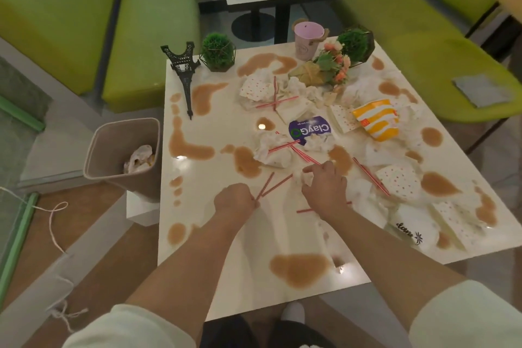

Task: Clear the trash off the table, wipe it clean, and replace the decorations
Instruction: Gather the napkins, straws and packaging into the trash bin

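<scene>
Fingers of left hand point(234, 200) pinch two red straws point(271, 185) near bin point(124, 155); right hand point(324, 189) fingers curl on crumpled napkin point(303, 178), further from bin, on stained bench point(226, 234).

Both bare forearms reach forward; the left hand point(234, 199) is curled at center frame, the right hand point(324, 188) curled just beside it.

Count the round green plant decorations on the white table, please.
2: one green plant ball at the far edge beside the tower model, one far right behind the flowers.
</scene>
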